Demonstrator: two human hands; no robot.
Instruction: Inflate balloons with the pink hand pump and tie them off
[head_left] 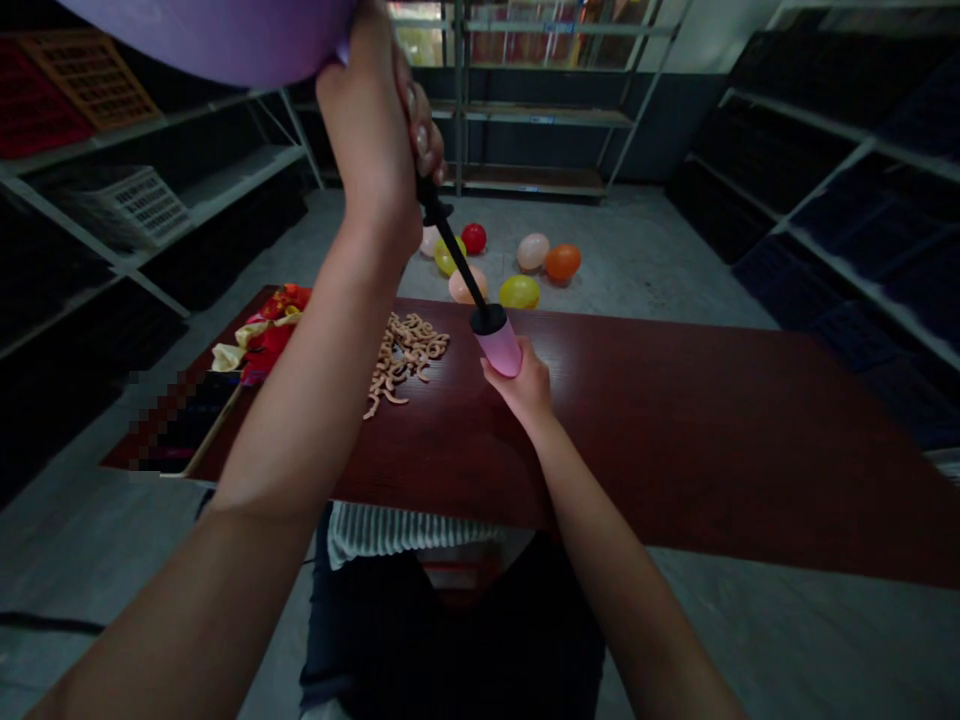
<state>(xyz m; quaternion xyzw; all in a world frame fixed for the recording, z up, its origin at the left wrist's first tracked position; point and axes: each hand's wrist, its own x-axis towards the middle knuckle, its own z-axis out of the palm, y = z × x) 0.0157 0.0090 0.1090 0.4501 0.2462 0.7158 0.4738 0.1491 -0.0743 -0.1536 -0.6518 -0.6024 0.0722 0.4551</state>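
Observation:
A hand pump with a pink barrel (499, 345) and a long black rod stretches between both hands. My right hand (529, 380) is closed around the lower end of the pink barrel, above the table. My left hand (390, 110), raised high and near the camera, grips the pump's black upper part; some of its fingers are hidden behind the wrist. Against that hand, at the top edge, a large purple balloon (225, 35) bulges, partly out of view. The balloon's neck is mostly covered by the hand.
On the dark red table (675, 430) lie a pile of small curled tan pieces (409, 350), limp red and cream balloons (262, 335) and a dark box (191, 420). Several inflated balloons (520, 292) rest on the floor beyond. Shelves (540, 118) stand around.

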